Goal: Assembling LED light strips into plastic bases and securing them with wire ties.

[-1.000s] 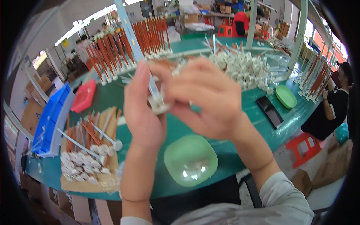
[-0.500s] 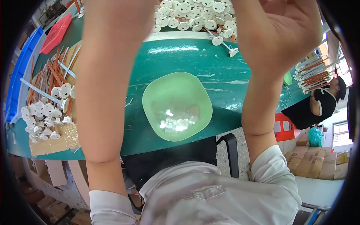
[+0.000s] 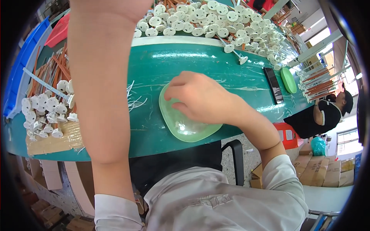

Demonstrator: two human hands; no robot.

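**Right hand reaches into the green bowl on the counter**

The pale green bowl (image 3: pixel 185 129) sits on the teal counter (image 3: pixel 216 73), close to the near edge and directly in front of the person. It is shallow, translucent and has rounded corners. A few small pale pieces lie on its bottom; they are too small to tell what they are.

The right hand (image 3: pixel 200 98) is over the far part of the bowl, palm down, with the fingers (image 3: pixel 175 94) curled and dipped inside it. The grip is bunched together, fingertips near each other, but if they hold one of the small pieces cannot be seen, because the hand covers them.

The left forearm (image 3: pixel 102 84) rises straight up in front of the camera. The left hand itself goes out of the upper edge of the picture, so its grip cannot be seen.

Just to the left of the bowl, thin white wire bits (image 3: pixel 135 101) lie scattered on the counter. Further left, a heap of white round parts (image 3: pixel 46 111) rests on a cardboard sheet (image 3: pixel 54 140), beside orange strips (image 3: pixel 52 69) and a blue tray (image 3: pixel 21 73). At the far side of the counter lies a large pile of white discs (image 3: pixel 208 19). To the right are a black flat device (image 3: pixel 273 84) and a small green lid (image 3: pixel 289 79). Another person in black (image 3: pixel 327 113) is beyond the right end of the counter.
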